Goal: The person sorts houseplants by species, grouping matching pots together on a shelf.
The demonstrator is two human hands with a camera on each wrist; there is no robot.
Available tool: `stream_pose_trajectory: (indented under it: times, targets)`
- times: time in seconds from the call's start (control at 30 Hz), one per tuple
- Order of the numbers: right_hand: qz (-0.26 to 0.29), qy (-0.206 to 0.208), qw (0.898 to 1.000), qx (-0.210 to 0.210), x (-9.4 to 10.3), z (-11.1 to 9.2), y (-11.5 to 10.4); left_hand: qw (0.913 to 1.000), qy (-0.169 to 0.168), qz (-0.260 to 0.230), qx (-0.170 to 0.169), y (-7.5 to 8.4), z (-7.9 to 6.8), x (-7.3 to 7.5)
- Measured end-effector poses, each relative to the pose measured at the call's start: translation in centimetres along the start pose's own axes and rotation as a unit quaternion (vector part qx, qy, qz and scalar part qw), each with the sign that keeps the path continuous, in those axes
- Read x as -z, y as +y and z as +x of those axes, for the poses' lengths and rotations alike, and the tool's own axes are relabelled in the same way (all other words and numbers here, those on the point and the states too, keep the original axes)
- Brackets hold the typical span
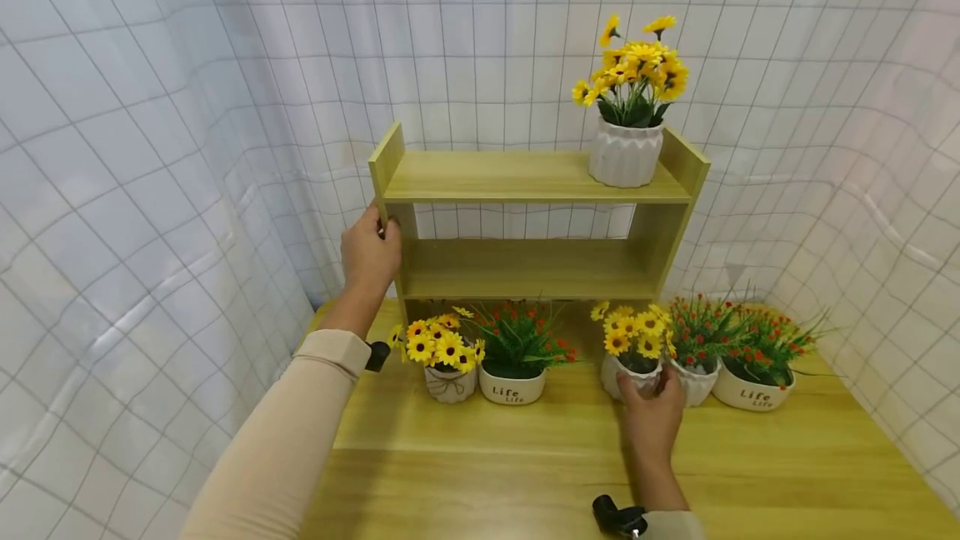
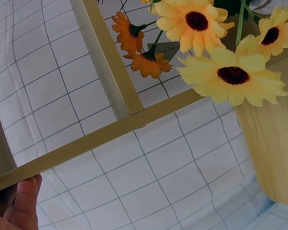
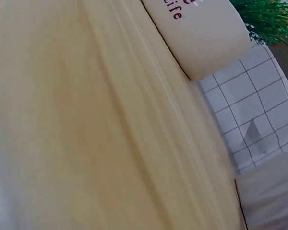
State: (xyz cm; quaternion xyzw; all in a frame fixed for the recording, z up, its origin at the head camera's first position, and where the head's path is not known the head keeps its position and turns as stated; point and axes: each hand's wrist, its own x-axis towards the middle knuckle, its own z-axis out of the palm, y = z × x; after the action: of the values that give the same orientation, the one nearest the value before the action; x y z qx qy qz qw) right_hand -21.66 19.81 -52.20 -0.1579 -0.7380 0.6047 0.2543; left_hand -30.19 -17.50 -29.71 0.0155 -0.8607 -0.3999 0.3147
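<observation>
In the head view, my left hand [image 1: 371,248] grips the left side panel of a two-tier wooden shelf [image 1: 487,176]. Its fingers [image 2: 28,199] touch the panel's edge in the left wrist view. My right hand [image 1: 654,423] holds a white pot of yellow flowers [image 1: 633,336] low in front of the shelf's right end, thumb and fingers around the pot's front. A ribbed white pot with taller yellow flowers [image 1: 626,155] stands on the top board at the right. The right hand is out of frame in the right wrist view.
A yellow-flowered pot with a bow [image 1: 452,386] and an oval "Life" planter [image 1: 513,388] stand at the shelf's front left. Right of the right hand are a red-flowered white pot [image 1: 696,383] and another "Life" planter [image 1: 753,390]. Gridded white curtains [image 1: 510,48] surround the wooden table [image 1: 480,473].
</observation>
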Motion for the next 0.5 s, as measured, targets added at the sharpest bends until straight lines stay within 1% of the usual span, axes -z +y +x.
stream_pose_trajectory:
  times: [0.1, 0.23, 0.37, 0.5]
  targets:
    - [-0.012, 0.022, 1.0, 0.003, -0.5, 0.0, 0.1, 1.0, 0.001, 0.001, 0.002, -0.2, -0.1, 0.0]
    - [-0.038, 0.04, 0.998, 0.0, -1.3, 0.0, 0.4, 1.0, 0.006, 0.004, 0.004, -0.3, -0.1, -0.1]
    - [-0.035, 0.051, 0.998, -0.013, -2.0, 0.1, 0.6, 1.0, 0.001, 0.007, 0.003, -0.3, -0.1, -0.1]
    - [-0.022, 0.068, 0.997, -0.016, -2.6, 0.2, 0.9, 1.0, -0.003, 0.009, 0.004, -0.1, -0.1, -0.1]
